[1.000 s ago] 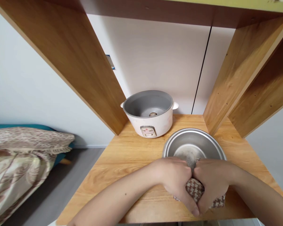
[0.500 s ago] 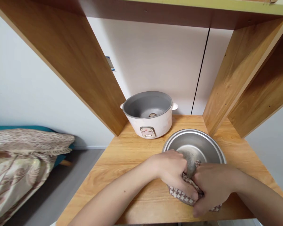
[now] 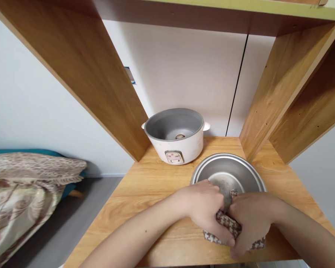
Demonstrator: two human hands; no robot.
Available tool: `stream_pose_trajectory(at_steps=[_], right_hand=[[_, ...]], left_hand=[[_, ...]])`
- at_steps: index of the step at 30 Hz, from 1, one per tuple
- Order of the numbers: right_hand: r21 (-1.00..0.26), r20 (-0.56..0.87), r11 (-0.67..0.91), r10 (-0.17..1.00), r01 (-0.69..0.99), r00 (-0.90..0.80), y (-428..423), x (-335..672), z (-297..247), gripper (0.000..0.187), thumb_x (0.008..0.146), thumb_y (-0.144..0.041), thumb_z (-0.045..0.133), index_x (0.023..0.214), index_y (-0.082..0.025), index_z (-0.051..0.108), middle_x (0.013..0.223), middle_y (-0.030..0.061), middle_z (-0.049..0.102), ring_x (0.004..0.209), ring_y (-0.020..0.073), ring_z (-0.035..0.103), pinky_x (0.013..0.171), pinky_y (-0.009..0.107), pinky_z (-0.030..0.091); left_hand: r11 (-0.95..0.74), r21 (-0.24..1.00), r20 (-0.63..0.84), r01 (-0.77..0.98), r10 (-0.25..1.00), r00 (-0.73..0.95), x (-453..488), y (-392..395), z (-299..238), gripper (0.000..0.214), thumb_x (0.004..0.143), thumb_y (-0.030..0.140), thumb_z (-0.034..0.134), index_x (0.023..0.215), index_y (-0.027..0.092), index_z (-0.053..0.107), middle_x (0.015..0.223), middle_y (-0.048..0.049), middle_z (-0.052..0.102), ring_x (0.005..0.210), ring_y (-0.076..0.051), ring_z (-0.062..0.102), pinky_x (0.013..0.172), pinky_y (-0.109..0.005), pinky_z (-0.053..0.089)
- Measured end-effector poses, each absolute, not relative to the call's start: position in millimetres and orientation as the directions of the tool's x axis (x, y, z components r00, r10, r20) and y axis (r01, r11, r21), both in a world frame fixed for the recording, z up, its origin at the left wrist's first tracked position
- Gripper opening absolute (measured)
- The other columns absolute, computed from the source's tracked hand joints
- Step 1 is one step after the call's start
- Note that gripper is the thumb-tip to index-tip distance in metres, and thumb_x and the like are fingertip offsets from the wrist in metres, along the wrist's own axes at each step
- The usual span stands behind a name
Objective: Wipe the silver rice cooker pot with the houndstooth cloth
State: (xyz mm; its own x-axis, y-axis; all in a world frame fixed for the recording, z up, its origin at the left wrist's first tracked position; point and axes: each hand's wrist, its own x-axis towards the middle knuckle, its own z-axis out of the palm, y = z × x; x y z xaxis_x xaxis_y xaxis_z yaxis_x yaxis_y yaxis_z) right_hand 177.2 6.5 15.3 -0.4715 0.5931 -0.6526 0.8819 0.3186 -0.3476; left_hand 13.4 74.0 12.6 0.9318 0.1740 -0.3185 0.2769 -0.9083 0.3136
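Observation:
A round metal rice cooker inner pot (image 3: 247, 171) stands on the wooden surface (image 3: 147, 182), its mouth facing up. Over the pot's near rim lies a brown-and-white houndstooth cloth (image 3: 229, 222), part inside and part outside. My left hand (image 3: 208, 208) is closed on the cloth at the near left of the rim, thumb outside. My right hand (image 3: 249, 217) grips the same cloth just to the right, its fingers reaching into the pot and partly hidden. Behind and left of the pot sits the white rice cooker body (image 3: 190, 149), lidless, with its grey inside showing.
Wooden uprights stand at left (image 3: 100, 93) and right (image 3: 279, 85), with a shelf board (image 3: 184, 11) overhead. A white back panel (image 3: 190, 70) closes the rear. Beyond the left edge, a patterned blanket (image 3: 30, 197) drapes over a teal piece of furniture.
My left hand has shifted slightly right and down along the rim, and the cloth between my hands has bunched differently. The cooker body has stayed in place.

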Motion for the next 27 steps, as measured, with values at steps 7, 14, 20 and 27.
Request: stream_pose_trajectory(at_steps=[7, 14, 20, 27], right_hand=[[-0.379, -0.649, 0.371, 0.547, 0.848, -0.529, 9.6, 179.1, 11.2, 0.055, 0.063, -0.071, 0.063, 0.072, -0.019, 0.076, 0.061, 0.0021, 0.063, 0.055, 0.0176, 0.051, 0.054, 0.029, 0.041], [-0.403, -0.537, 0.436, 0.600, 0.805, -0.594, 6.4, 179.3, 13.4, 0.052, 0.065, -0.070, 0.063, 0.065, -0.018, 0.073, 0.053, -0.0012, 0.055, 0.048, 0.0138, 0.043, 0.050, 0.028, 0.035], [-0.420, -0.599, 0.370, 0.573, 0.829, -0.560, 4.8, 178.9, 11.3, 0.047, 0.066, -0.066, 0.063, 0.068, -0.020, 0.071, 0.058, -0.0012, 0.056, 0.055, 0.0154, 0.049, 0.052, 0.027, 0.038], [-0.416, -0.561, 0.397, 0.597, 0.818, -0.574, 4.5, 179.2, 10.1, 0.049, 0.065, -0.068, 0.063, 0.061, -0.020, 0.067, 0.053, -0.0023, 0.052, 0.050, 0.0138, 0.045, 0.050, 0.027, 0.036]], left_hand=[[-0.892, 0.328, -0.378, 0.311, 0.177, 0.909, 15.5, 56.7, 8.6, 0.070, 0.061, 0.087, 0.059, 0.060, 0.018, 0.073, 0.055, -0.0093, 0.069, 0.046, -0.020, 0.059, 0.051, -0.034, 0.046], [-0.865, 0.365, -0.478, 0.344, 0.143, 0.867, 17.3, 67.4, 13.8, 0.060, 0.059, 0.081, 0.065, 0.061, 0.022, 0.071, 0.057, -0.0044, 0.068, 0.048, -0.018, 0.056, 0.052, -0.031, 0.046], [-0.878, 0.342, -0.479, 0.335, 0.144, 0.866, 16.9, 70.7, 13.3, 0.068, 0.060, 0.086, 0.060, 0.067, 0.020, 0.073, 0.060, -0.0072, 0.069, 0.048, -0.019, 0.055, 0.049, -0.032, 0.044], [-0.867, 0.341, -0.523, 0.362, 0.145, 0.840, 18.7, 70.5, 14.1, 0.066, 0.057, 0.085, 0.063, 0.067, 0.021, 0.074, 0.061, -0.0056, 0.070, 0.049, -0.019, 0.056, 0.053, -0.032, 0.048]])
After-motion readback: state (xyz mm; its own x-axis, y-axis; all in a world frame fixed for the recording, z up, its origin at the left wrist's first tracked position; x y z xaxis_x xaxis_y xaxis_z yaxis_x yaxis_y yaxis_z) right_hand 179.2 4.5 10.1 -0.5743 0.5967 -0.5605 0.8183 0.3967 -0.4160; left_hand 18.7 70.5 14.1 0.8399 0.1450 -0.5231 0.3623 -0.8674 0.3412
